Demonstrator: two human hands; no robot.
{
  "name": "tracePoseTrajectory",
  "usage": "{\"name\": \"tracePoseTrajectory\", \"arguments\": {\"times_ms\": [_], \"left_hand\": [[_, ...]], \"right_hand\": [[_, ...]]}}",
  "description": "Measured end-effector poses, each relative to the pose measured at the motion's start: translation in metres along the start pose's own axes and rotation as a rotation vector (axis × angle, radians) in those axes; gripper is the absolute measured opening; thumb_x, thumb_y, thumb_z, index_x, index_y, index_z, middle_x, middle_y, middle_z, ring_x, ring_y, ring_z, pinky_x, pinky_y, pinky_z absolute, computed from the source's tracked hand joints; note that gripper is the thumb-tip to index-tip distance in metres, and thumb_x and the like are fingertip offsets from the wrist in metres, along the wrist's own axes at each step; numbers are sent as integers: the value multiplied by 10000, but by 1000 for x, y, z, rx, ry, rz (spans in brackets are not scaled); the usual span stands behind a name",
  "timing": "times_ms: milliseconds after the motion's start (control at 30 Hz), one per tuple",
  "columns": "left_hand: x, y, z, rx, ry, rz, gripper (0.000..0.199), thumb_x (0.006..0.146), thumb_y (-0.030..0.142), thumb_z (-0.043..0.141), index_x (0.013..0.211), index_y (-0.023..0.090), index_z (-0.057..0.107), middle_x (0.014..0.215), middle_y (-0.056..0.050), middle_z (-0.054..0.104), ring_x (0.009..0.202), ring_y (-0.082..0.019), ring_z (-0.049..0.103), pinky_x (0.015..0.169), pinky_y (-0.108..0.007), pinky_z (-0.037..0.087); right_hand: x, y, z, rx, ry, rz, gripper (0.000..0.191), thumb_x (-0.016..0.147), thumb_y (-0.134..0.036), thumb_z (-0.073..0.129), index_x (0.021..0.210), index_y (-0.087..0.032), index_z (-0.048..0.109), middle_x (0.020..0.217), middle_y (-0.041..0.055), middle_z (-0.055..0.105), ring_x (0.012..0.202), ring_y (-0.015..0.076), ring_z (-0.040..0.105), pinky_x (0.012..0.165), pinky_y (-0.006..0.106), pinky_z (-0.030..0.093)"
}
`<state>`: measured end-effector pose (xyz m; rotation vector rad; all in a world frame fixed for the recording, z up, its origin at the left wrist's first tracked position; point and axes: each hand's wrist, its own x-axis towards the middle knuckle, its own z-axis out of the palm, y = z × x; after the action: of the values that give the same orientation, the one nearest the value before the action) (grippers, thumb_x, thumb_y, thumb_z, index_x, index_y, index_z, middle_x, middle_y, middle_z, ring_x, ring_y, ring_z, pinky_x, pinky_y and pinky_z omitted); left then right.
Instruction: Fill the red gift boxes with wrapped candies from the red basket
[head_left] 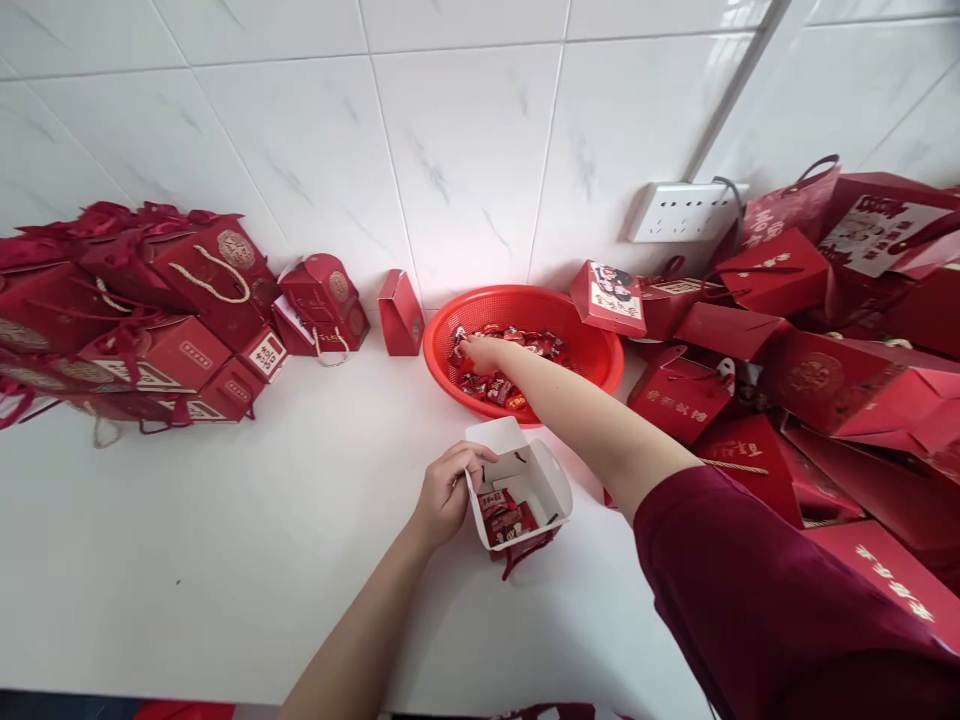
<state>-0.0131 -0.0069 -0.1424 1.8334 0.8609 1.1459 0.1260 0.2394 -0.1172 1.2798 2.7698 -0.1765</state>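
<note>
My left hand [448, 490] grips the left wall of a small open gift box [540, 480], its thumb and fingers at the rim. The box is white inside, with raised flaps, and holds several red-wrapped candies [504, 515]. My right hand [482, 353] reaches past the box into a red plastic basket [435, 345]. Its fingers are drawn together among the wrapped candies [517, 385] at the basket's left side. What they hold, if anything, I cannot make out.
Closed red gift boxes [161, 350] are stacked on the left of the white table [225, 560]. Two more boxes stand by the tiled wall. Many red boxes and bags [787, 400] crowd the right side, near a white power strip [686, 212].
</note>
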Motion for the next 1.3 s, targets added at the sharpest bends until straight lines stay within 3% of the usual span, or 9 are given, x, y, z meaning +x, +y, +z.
{"name": "tracePoseTrajectory", "arguments": {"times_ms": [200,400,500,600,700,800,967,1100,1300], "left_hand": [[0,1,-1,11,1,-9,235,812,18,362,693,185,479,1060,-82,649,915,-195,580,792,-313,416],[3,1,0,16,-12,8,238,856,49,376,693,186,481,1051,-84,648,948,-207,584,813,-328,420],[4,2,1,15,-13,13,244,887,88,391,683,187,480,1044,-85,652,940,-211,588,797,-329,415],[5,1,2,15,-1,25,259,906,123,395,671,188,481,1029,-88,655,916,-212,586,780,-332,408],[5,-2,3,0,0,25,269,934,197,408,676,190,484,1036,-97,656,918,-221,586,766,-336,416],[6,-5,3,-14,0,22,295,958,288,431,686,191,490,1041,-104,665,931,-232,595,784,-350,436],[3,-5,2,-22,5,14,288,964,323,465,716,185,514,1050,-109,683,914,-230,624,797,-364,473],[-2,-2,6,-4,92,45,141,967,298,490,977,189,580,1226,-125,616,1002,-228,618,837,-365,485],[-6,1,15,-68,153,-1,621,928,290,581,1483,289,304,1575,-150,284,1064,-221,625,899,-377,510]], "right_hand": [[1,-3,5,57,-69,115,374,950,-348,619,1266,-155,571,1254,107,596,1057,234,625,886,441,545],[-19,-12,-26,174,-32,197,332,898,-354,673,1136,-126,630,1137,119,654,1004,244,641,873,431,528],[-47,-25,-48,290,124,131,311,867,-313,649,1110,-121,622,1092,132,682,995,264,640,854,375,498],[-94,-50,-62,436,251,-11,264,976,-331,424,1151,-193,566,1091,25,676,958,156,630,833,272,479],[-150,-75,-65,752,402,-261,199,959,-325,464,1045,-176,563,947,6,657,882,150,617,781,275,474],[-199,-89,-56,900,460,-340,175,976,-334,478,976,-181,562,953,24,645,892,164,616,792,296,482],[-252,-84,-21,749,584,-164,248,986,-406,501,1129,-217,575,1180,92,620,1122,240,581,990,407,462],[-280,-77,10,859,660,-163,476,955,-579,486,1293,-244,510,1410,130,499,1331,293,459,1106,489,385],[-289,-90,54,1041,721,-155,859,847,-620,643,1523,-276,240,1580,149,303,1435,315,344,1157,540,330]]}}
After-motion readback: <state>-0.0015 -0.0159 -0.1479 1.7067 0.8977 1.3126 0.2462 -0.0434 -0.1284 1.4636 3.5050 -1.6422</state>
